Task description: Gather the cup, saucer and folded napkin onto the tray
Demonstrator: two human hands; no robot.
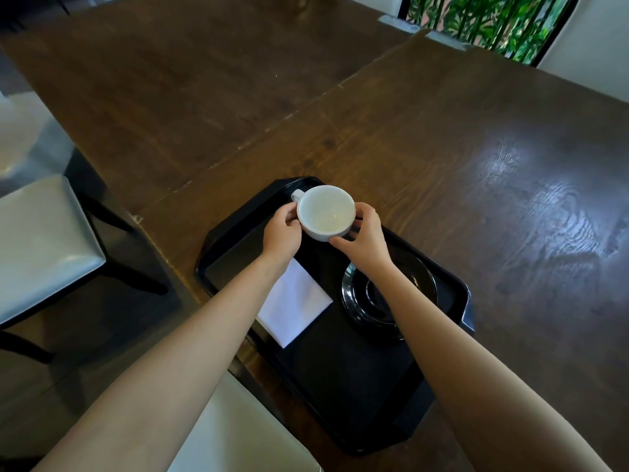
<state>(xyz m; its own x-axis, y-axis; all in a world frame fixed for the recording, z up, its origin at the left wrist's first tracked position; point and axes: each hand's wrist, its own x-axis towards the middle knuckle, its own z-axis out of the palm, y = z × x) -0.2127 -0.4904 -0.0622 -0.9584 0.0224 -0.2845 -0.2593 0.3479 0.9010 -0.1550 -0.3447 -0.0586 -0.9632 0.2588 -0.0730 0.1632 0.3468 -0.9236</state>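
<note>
The wooden bench in front of me is bare apart from the black tray, which sits at its near edge and, as far as I can judge, carries everything I was asked to collect. On the right half of the tray lies the dark saucer, flat, partly hidden under my right forearm. Left of it, also on the tray floor, is the folded napkin, white, its near corner reaching almost to the tray's rim. The white cup is the last piece: I have it between both hands over the far end of the tray, upright, empty, its handle pointing away to the far left. My left hand cups its left side and my right hand wraps the right side, fingers curled against the wall. Whether its base already touches the tray I cannot tell. What seems left is only settling the cup, perhaps on the saucer, and letting go.
</note>
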